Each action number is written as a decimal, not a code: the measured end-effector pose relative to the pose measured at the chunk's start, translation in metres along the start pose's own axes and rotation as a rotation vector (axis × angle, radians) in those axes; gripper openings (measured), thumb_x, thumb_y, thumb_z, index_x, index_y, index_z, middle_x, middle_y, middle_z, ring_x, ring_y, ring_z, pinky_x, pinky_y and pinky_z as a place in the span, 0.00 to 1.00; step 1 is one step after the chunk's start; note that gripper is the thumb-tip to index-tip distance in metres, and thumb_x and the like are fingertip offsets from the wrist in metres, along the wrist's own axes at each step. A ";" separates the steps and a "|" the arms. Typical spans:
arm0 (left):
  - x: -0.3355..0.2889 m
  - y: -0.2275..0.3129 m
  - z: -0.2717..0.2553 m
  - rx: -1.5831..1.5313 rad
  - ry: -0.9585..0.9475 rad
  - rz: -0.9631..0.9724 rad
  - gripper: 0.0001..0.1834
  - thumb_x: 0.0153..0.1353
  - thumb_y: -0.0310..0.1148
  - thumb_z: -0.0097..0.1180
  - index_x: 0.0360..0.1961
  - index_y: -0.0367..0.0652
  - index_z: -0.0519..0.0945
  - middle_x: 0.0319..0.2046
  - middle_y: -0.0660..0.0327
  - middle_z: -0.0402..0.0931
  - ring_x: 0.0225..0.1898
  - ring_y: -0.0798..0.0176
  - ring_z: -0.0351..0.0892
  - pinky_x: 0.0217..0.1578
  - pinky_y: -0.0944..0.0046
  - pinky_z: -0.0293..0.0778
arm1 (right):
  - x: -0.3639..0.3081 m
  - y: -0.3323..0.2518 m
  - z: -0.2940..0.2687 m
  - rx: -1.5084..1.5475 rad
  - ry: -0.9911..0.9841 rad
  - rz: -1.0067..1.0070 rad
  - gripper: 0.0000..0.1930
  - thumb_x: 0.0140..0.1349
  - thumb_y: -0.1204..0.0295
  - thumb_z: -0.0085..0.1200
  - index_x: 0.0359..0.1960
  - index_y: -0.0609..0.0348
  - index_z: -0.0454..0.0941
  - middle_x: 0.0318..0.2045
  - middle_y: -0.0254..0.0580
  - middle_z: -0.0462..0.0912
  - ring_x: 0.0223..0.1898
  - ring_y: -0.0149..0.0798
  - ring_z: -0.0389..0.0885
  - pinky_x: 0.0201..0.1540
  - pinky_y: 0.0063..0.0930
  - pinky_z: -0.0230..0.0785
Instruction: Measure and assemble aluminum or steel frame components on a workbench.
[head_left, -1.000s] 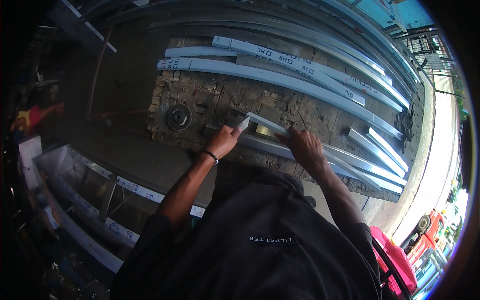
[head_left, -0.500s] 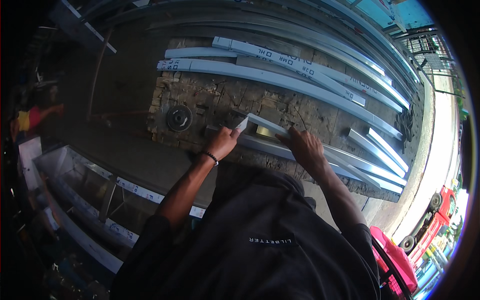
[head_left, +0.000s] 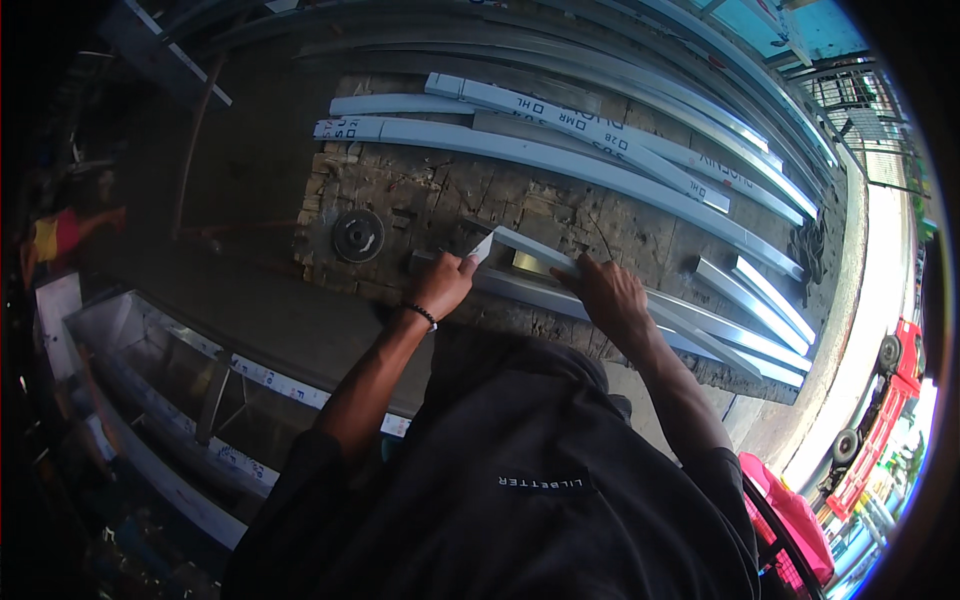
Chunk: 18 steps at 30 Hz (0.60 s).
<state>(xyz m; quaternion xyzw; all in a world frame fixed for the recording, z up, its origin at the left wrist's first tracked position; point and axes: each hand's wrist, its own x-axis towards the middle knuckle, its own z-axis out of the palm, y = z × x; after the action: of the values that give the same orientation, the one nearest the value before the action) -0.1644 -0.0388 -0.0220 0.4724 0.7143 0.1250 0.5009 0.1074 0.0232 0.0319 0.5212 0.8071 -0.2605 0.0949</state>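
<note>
My left hand (head_left: pixel 443 288) is closed, thumb and fingers pinching a short pale metal strip (head_left: pixel 485 247) that slants up from them. My right hand (head_left: pixel 612 298) is closed around a longer silver metal bar (head_left: pixel 535 247), its far end meeting the strip at a pointed corner. Whether strip and bar are joined or only touching, I cannot tell. Under the bar, between my hands, shows a small brassy-looking block or reflection (head_left: pixel 530 262). More silver metal profiles (head_left: pixel 700 318) lie below and beside my right hand. A dark round disc (head_left: pixel 358 236) rests left of my left hand.
The worn wooden bench (head_left: pixel 420 190) carries several long profiles in printed white film (head_left: pixel 520 150) across its far side. A metal frame (head_left: pixel 215 400) stands at lower left. Another person (head_left: pixel 65 235) is at the far left. A red truck (head_left: pixel 875 430) and pink cover (head_left: pixel 785 510) are at right.
The red truck outside has moved up the picture along the right edge. My hands, the strip and the bar look almost unmoved.
</note>
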 end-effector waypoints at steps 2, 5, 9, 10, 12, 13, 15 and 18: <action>-0.002 0.000 0.003 0.033 -0.062 0.024 0.30 0.75 0.49 0.47 0.27 0.29 0.76 0.16 0.50 0.66 0.22 0.59 0.67 0.31 0.52 0.68 | 0.000 0.001 0.003 -0.009 0.018 -0.020 0.28 0.71 0.45 0.50 0.38 0.64 0.79 0.23 0.57 0.83 0.28 0.55 0.88 0.28 0.49 0.79; -0.002 0.014 -0.004 0.010 -0.092 -0.015 0.30 0.75 0.49 0.47 0.27 0.29 0.76 0.17 0.50 0.68 0.22 0.58 0.70 0.31 0.52 0.68 | -0.002 0.001 0.000 -0.001 -0.019 0.013 0.28 0.71 0.45 0.50 0.38 0.64 0.79 0.24 0.57 0.84 0.29 0.55 0.88 0.29 0.49 0.79; 0.001 -0.004 -0.001 -0.016 0.028 0.010 0.30 0.75 0.48 0.47 0.27 0.30 0.77 0.17 0.49 0.68 0.21 0.56 0.71 0.31 0.51 0.68 | 0.000 -0.003 -0.001 -0.010 -0.019 0.018 0.28 0.71 0.45 0.51 0.39 0.64 0.79 0.24 0.57 0.84 0.29 0.56 0.88 0.29 0.49 0.79; -0.001 -0.003 0.000 -0.016 -0.001 0.024 0.30 0.75 0.49 0.47 0.27 0.29 0.77 0.17 0.48 0.69 0.21 0.55 0.71 0.31 0.51 0.68 | 0.000 -0.003 -0.001 -0.020 -0.017 0.011 0.28 0.71 0.45 0.50 0.39 0.64 0.79 0.24 0.57 0.84 0.29 0.56 0.88 0.29 0.49 0.79; -0.003 0.004 -0.003 -0.016 -0.029 0.041 0.30 0.75 0.49 0.47 0.28 0.29 0.78 0.17 0.48 0.69 0.21 0.55 0.72 0.30 0.51 0.68 | -0.003 -0.003 0.000 -0.009 -0.009 0.007 0.28 0.71 0.45 0.50 0.39 0.64 0.79 0.25 0.57 0.84 0.29 0.56 0.88 0.29 0.49 0.79; -0.003 0.013 -0.008 0.023 -0.060 0.005 0.29 0.74 0.48 0.47 0.30 0.28 0.79 0.21 0.41 0.73 0.28 0.44 0.77 0.33 0.48 0.71 | -0.003 -0.002 0.000 0.002 0.001 0.001 0.28 0.72 0.45 0.50 0.40 0.64 0.79 0.25 0.57 0.84 0.29 0.56 0.88 0.29 0.49 0.79; -0.002 0.014 -0.010 0.062 -0.091 -0.031 0.28 0.73 0.48 0.48 0.32 0.28 0.81 0.26 0.35 0.78 0.34 0.32 0.82 0.36 0.46 0.73 | -0.002 -0.002 0.000 -0.004 -0.020 0.022 0.28 0.71 0.45 0.50 0.40 0.64 0.79 0.25 0.57 0.84 0.30 0.56 0.88 0.30 0.49 0.79; 0.000 0.007 -0.005 0.064 0.005 -0.039 0.28 0.73 0.47 0.48 0.32 0.28 0.81 0.26 0.35 0.78 0.34 0.33 0.82 0.36 0.46 0.73 | -0.001 -0.002 0.002 -0.003 -0.034 0.032 0.28 0.71 0.45 0.50 0.40 0.64 0.79 0.25 0.58 0.84 0.30 0.56 0.88 0.30 0.49 0.79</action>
<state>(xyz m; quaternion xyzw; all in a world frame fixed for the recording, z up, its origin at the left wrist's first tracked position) -0.1645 -0.0338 -0.0152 0.4738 0.7284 0.0933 0.4860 0.1055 0.0209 0.0307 0.5297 0.7972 -0.2664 0.1135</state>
